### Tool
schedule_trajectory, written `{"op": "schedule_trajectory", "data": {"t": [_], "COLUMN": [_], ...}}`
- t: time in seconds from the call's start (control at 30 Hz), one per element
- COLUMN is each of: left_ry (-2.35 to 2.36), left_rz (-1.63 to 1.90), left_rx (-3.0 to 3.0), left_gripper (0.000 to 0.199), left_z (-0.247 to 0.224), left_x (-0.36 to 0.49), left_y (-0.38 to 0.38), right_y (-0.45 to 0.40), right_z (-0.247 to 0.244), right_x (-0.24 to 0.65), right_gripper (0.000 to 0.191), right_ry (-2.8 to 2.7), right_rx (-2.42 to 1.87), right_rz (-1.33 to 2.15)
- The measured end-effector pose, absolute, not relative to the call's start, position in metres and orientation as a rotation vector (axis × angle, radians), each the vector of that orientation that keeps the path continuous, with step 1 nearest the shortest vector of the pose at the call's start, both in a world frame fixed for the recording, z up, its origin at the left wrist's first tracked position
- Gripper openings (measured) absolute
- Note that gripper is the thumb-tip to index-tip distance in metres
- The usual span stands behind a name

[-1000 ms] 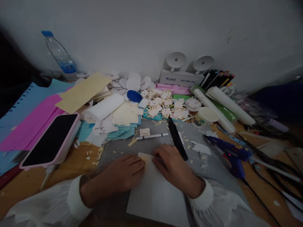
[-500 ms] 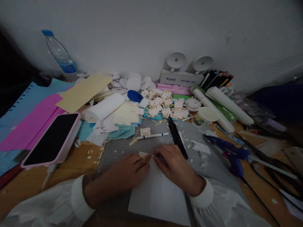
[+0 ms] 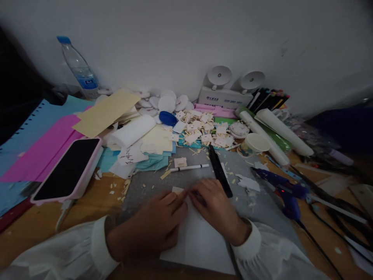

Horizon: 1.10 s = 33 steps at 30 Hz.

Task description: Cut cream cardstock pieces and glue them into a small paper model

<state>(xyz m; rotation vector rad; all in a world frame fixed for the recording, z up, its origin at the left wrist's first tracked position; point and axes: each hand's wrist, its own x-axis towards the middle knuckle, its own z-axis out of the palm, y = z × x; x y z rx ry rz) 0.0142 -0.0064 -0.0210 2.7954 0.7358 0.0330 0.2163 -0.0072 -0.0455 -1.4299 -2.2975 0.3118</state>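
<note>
A white sheet of paper [image 3: 204, 245] lies on the grey mat [image 3: 140, 194] in front of me. My left hand [image 3: 159, 217] is over its left side, fingers curled in and smeared by motion. On the upper part of the sheet rests my right hand [image 3: 214, 208], its fingers bent and drawn together. The fingertips of both hands meet at the sheet's far end, where a pale corner [image 3: 177, 189] shows. Whatever is between the fingertips is hidden. Just beyond my right hand lies a black, long-handled tool [image 3: 219, 169]. A white pen [image 3: 189, 167] lies farther off.
A phone in a pink case [image 3: 70, 169] is at left, near coloured paper [image 3: 46, 151]. Many small paper figures [image 3: 201, 128] are heaped at the back. A paper cup [image 3: 253, 144] and a blue glue gun [image 3: 287, 190] with its cable are at right.
My left hand has turned and curled its fingers more, its thumb side now lower over the sheet. My right hand stays almost in place. The view has shifted slightly.
</note>
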Motion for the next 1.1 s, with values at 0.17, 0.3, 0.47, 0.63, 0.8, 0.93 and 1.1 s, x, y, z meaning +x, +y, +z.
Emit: {"op": "schedule_trajectory", "data": {"t": [0.17, 0.3, 0.47, 0.63, 0.8, 0.93, 1.1], "left_ry": [0.744, 0.759, 0.728, 0.665, 0.663, 0.661, 0.646], "left_rz": [0.057, 0.052, 0.049, 0.047, 0.048, 0.035, 0.051], "left_rx": [2.724, 2.679, 2.663, 2.657, 2.649, 2.641, 2.625], "left_gripper": [0.045, 0.045, 0.060, 0.069, 0.077, 0.085, 0.092], "left_z": [-0.015, -0.010, -0.009, -0.015, -0.018, -0.018, -0.021], "left_x": [0.015, 0.014, 0.008, -0.001, -0.003, -0.002, -0.002], "left_y": [-0.007, -0.006, -0.004, -0.005, -0.007, -0.008, -0.008], "right_y": [-0.008, -0.008, -0.007, -0.006, -0.006, -0.007, -0.006], "right_z": [-0.044, -0.039, -0.034, -0.033, -0.028, -0.025, -0.024], "right_x": [0.216, 0.216, 0.221, 0.234, 0.239, 0.242, 0.244], "right_gripper": [0.009, 0.008, 0.003, 0.006, 0.016, 0.016, 0.015], "right_ry": [-2.374, -2.432, -2.445, -2.492, -2.625, -2.668, -2.646], "right_rx": [-1.393, -1.320, -1.314, -1.322, -1.186, -1.163, -1.225], "right_rz": [0.279, 0.244, 0.388, 0.430, 0.283, 0.265, 0.344]}}
